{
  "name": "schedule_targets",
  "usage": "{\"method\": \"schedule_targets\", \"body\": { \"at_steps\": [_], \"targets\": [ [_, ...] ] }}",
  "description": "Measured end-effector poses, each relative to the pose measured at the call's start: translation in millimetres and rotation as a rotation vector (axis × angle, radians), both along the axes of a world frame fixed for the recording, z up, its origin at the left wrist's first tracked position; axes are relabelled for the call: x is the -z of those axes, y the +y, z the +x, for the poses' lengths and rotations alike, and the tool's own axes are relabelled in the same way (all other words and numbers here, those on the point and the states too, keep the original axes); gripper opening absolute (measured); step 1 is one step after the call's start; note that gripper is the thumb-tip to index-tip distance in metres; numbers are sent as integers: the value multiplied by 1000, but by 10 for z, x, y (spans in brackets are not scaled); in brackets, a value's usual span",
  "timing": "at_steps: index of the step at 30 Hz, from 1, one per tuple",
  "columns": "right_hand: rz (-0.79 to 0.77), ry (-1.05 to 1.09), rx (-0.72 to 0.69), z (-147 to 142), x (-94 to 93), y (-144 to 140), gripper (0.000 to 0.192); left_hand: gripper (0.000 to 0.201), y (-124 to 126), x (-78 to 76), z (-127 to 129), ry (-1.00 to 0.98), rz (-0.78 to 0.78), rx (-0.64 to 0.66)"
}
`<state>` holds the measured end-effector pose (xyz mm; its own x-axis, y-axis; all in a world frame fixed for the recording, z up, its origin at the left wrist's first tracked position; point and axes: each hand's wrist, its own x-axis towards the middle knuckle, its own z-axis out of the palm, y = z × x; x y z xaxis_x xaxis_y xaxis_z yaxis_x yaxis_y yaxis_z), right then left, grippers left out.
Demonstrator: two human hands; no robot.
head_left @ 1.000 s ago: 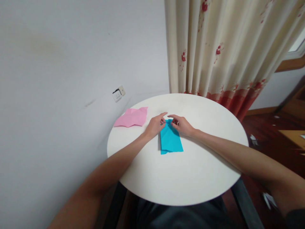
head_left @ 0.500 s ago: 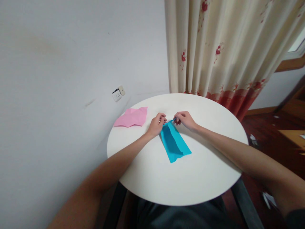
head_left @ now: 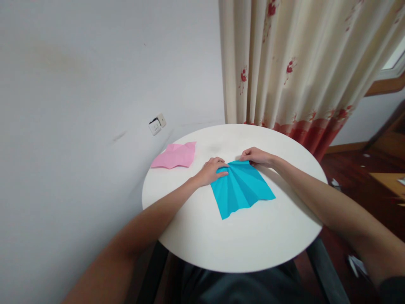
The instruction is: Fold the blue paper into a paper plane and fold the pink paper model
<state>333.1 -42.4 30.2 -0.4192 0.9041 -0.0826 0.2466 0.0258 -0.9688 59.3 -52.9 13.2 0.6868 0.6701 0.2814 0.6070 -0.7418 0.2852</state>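
Note:
A sheet of blue paper (head_left: 242,188) lies partly spread on the round white table (head_left: 202,240), with creases fanning out from its far edge and an uneven near edge. My left hand (head_left: 213,170) rests on its far left part, fingers stretched out and thumb apart. At the far right corner, my right hand (head_left: 255,156) pinches the paper's edge between thumb and fingers. Some of the far edge is hidden under the hands. To the left of my left hand lies a creased pink paper (head_left: 175,156).
A white wall (head_left: 95,76) with a socket (head_left: 155,126) stands along the table's left side. Behind the table hangs a cream curtain (head_left: 278,76) with red flowers. Scraps lie on the dark red floor (head_left: 344,169) to the right, near a wooden piece of furniture (head_left: 387,183).
The blue paper was folded narrow and has been opened out to the right. My right hand moved right with its corner; my left hand came down flatter onto the paper.

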Motion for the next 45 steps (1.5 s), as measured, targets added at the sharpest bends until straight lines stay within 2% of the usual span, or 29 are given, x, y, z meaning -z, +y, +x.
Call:
{"method": "schedule_targets", "body": {
  "at_steps": [2,5,8,12,17,23,28,30,35,39,45],
  "targets": [
    [24,-43,-10,25,23,27,39,30,27,-9,-30,31,23,-24],
    [119,-111,73,-3,77,69,34,23,51,-45,-60,52,87,-62],
    [344,-275,174,-70,139,102,26,24,50,-78,-54,42,123,-29],
    [586,-567,243,-153,199,101,28,34,6,-85,0,49,55,61],
    [633,-705,292,-251,247,38,35,34,-99,-80,65,96,70,-7],
    [625,-760,334,-319,235,-37,38,59,-155,-46,66,179,-54,-39],
    [854,-802,390,-444,158,-184,36,64,-147,-35,51,254,-108,-21],
    [931,-774,337,-550,161,-270,41,64,-136,-27,54,248,-110,-28],
    [872,-759,104,-780,323,-386,51,62,-96,30,57,264,-94,-65],
    [777,-868,43,-794,429,-339,55,63,-79,59,52,274,-103,-86],
    [706,-911,25,-748,409,-296,58,64,-60,53,61,275,-116,-83]
  ]
}}
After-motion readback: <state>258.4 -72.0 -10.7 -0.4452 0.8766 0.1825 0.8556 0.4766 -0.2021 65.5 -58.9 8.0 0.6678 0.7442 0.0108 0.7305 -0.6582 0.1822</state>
